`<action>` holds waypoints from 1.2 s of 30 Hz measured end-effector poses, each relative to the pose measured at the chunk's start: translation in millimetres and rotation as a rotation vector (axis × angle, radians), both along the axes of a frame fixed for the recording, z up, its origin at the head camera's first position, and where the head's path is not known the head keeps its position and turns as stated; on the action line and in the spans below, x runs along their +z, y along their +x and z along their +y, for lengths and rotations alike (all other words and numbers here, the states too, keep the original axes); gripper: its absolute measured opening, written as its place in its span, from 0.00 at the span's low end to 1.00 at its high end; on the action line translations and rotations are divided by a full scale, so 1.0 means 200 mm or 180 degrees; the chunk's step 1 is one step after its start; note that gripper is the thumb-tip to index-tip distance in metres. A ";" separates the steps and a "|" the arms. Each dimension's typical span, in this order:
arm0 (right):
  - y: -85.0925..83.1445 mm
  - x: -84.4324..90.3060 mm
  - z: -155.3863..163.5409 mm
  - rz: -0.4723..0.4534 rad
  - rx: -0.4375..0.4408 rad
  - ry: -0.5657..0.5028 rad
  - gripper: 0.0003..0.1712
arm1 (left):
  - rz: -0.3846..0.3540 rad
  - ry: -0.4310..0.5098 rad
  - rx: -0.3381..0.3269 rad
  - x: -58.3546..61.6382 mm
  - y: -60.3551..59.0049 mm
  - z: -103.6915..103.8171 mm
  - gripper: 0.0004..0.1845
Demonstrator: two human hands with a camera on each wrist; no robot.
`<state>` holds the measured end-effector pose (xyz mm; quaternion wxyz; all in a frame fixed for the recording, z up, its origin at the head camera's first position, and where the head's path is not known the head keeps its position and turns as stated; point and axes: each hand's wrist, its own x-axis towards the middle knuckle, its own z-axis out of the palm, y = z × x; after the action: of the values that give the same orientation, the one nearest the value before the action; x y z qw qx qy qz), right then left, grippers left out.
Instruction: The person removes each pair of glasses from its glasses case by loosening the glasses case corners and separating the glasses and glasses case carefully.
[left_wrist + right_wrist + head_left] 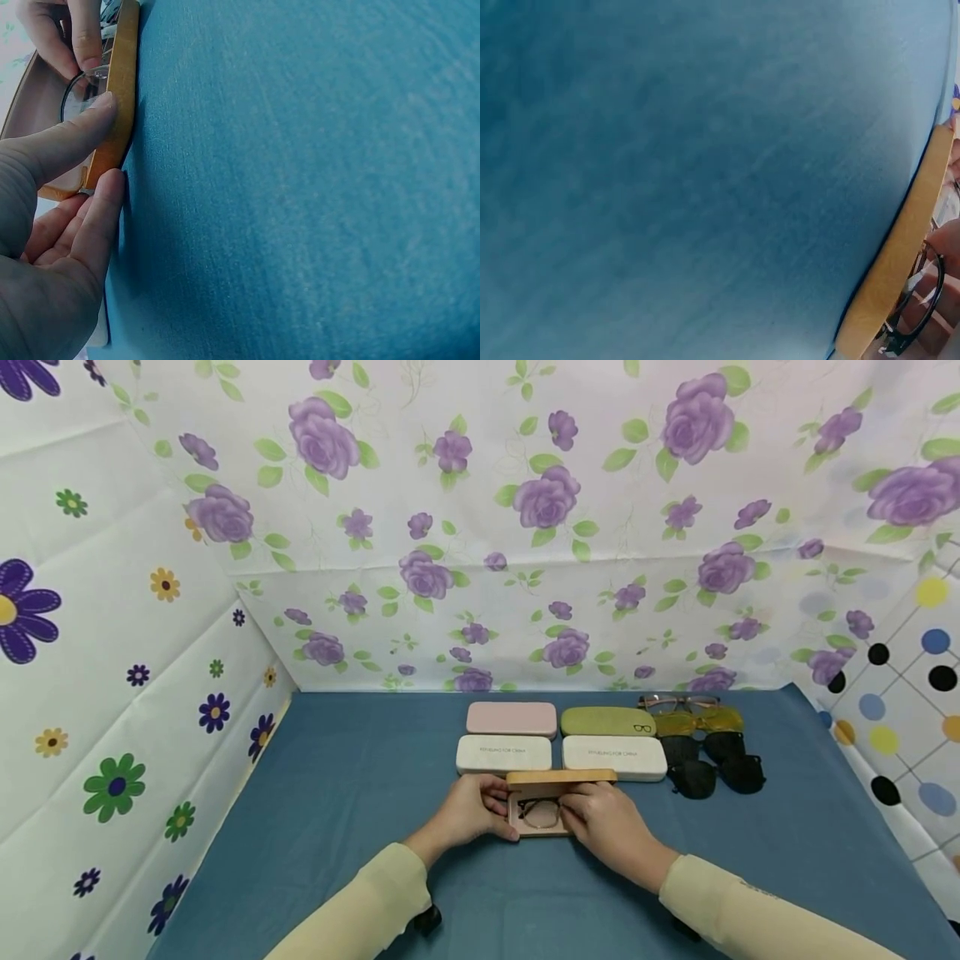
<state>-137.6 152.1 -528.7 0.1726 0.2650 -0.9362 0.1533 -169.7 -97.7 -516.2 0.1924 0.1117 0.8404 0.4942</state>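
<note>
An orange-brown eyeglasses case [562, 777] stands open on the blue cloth, its lid raised at the back and its inside pale pink. My left hand [468, 814] grips the left end, with the thumb over the front wall in the left wrist view and the fingers round the outside. A pair of dark-rimmed eyeglasses [542, 815] is in the case. My right hand [611, 827] pinches the eyeglasses at their right side, also seen in the right wrist view, where a dark rim [939, 289] shows behind the case's front wall [900, 262]. The fingers hide part of the frame.
Behind the case lie a pink case [512, 718], a green case [607, 722] and two white cases, the left [504, 753] and the right [615, 758]. To their right are clear glasses [678, 702], yellow glasses [697, 721] and black sunglasses [693, 778]. Flowered sheets border the cloth.
</note>
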 end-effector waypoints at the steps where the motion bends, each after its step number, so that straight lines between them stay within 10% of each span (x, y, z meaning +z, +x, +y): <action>1: 0.00 0.01 0.00 0.0013 0.0014 0.0000 0.06 | -0.0003 -0.0009 0.0004 0.00 0.00 0.00 0.37; 36: 0.03 0.12 0.12 -0.0148 0.0479 -0.0147 0.06 | 0.0032 0.0015 0.0018 -0.01 0.00 0.00 0.36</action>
<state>-132.0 175.2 -504.6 0.1449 0.3269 -0.9136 0.1935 -168.8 -97.2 -518.3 0.1865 0.1122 0.8405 0.4962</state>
